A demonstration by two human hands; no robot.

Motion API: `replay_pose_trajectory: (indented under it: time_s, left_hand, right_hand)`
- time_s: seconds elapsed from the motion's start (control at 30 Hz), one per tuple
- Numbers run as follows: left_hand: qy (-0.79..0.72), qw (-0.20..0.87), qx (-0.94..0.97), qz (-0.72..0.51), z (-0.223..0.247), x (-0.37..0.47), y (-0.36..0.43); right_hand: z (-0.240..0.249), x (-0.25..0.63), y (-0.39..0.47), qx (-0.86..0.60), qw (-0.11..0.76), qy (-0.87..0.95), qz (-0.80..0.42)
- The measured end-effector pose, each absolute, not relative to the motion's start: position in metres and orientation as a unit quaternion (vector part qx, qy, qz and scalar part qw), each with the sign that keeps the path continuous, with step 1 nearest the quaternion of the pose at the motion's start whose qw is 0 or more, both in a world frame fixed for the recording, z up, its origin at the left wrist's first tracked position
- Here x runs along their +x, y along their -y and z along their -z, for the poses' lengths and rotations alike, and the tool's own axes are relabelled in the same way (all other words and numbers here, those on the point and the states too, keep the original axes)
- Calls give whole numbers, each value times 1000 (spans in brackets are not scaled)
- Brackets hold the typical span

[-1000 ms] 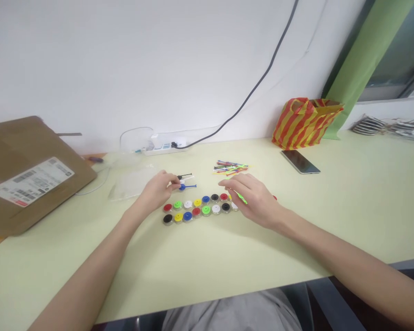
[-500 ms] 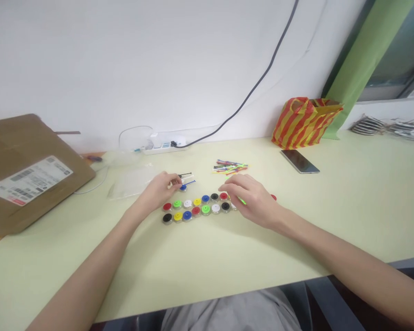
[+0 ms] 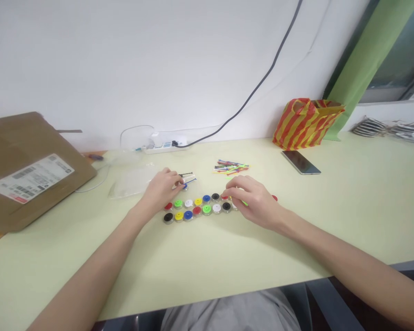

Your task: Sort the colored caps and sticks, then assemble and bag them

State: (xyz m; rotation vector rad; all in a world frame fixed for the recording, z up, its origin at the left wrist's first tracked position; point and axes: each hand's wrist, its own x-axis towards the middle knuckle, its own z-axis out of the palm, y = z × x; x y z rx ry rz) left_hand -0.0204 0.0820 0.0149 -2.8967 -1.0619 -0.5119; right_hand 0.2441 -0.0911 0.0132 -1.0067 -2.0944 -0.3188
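Observation:
Two rows of small round pieces with coloured tops and clear bases run across the table, among them a black-topped piece [image 3: 168, 218] and a green-topped piece [image 3: 206, 209]. My left hand [image 3: 166, 185] is closed at a blue-topped piece [image 3: 185, 186] that carries a thin blue arrow pointer [image 3: 191, 180]. Beside it lie a black pointer [image 3: 186, 174] and a white one. My right hand [image 3: 253, 198] has its fingertips closed down at a red-topped piece [image 3: 224, 197] in the far row. It hides several pieces at the right end.
Behind the rows lies a pile of coloured arrow pointers [image 3: 232, 167]. A phone [image 3: 301, 162] and a striped bag [image 3: 305, 124] are at the back right. A clear plastic bag [image 3: 131, 180], a cardboard box [image 3: 31, 170] and a power strip [image 3: 165, 145] with a cable occupy the left and back.
My left thumb has moved forward over the blue-topped piece. My right fingertips have come down onto the red-topped piece, which stood uncovered before.

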Motion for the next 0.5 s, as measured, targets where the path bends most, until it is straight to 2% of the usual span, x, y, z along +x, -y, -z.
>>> replay_pose_trajectory:
  time_s: [0.33, 0.5]
  left_hand:
    - [337, 33, -931, 138, -19, -20, -81]
    - [331, 31, -929, 163, -22, -20, -78]
  right_hand:
    - [-15, 260, 81, -443, 407, 790, 118]
    - [-16, 274, 71, -515, 349, 779, 80]
